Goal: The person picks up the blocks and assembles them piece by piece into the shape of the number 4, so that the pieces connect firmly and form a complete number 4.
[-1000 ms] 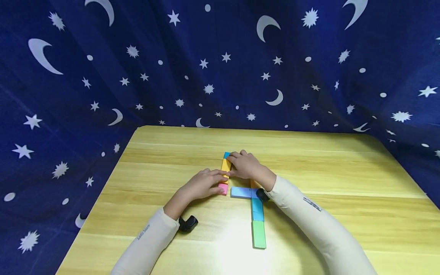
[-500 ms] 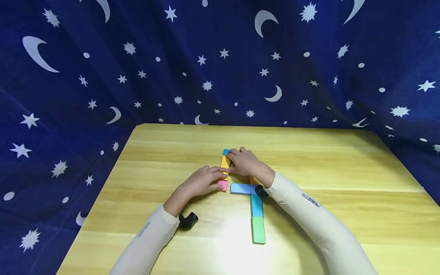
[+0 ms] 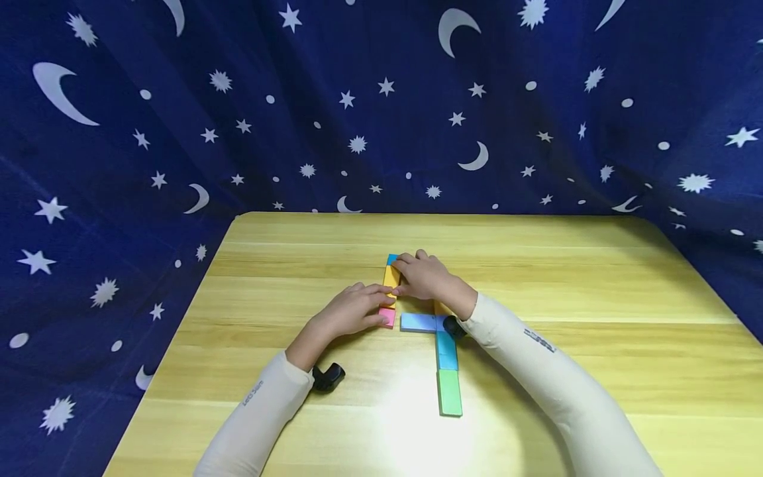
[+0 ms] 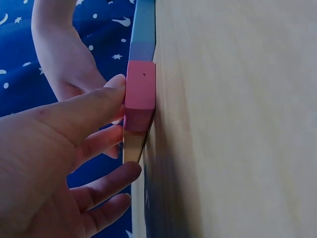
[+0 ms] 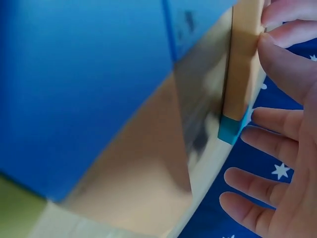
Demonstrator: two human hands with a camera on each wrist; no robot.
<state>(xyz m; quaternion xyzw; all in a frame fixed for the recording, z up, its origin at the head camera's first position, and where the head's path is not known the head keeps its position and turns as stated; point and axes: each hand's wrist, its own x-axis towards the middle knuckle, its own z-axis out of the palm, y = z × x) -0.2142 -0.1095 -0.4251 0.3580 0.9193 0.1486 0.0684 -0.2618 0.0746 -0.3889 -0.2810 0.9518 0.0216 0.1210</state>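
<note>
A row of flat coloured blocks lies under both hands in the head view: a pink block (image 3: 387,318) at the near end, an orange block (image 3: 390,277) in the middle, a blue block (image 3: 392,259) at the far end. My left hand (image 3: 354,310) touches the near part; its thumb rests on the pink block (image 4: 141,87), fingers extended by the orange block. From the right, my right hand (image 3: 424,277) reaches over the row. Its thumb touches the orange block (image 5: 241,59), and its fingers extend by the blue-green block (image 5: 230,130).
To the right, a second group lies flat: a periwinkle block (image 3: 417,322), a partly hidden orange block (image 3: 441,307), a teal block (image 3: 446,350) and a green block (image 3: 450,392). All rest on a wooden table (image 3: 286,265) before a starry blue curtain (image 3: 268,152).
Both hands and the blocks keep nearly the same positions relative to each other. The whole scene has shifted slightly upward in the head view.
</note>
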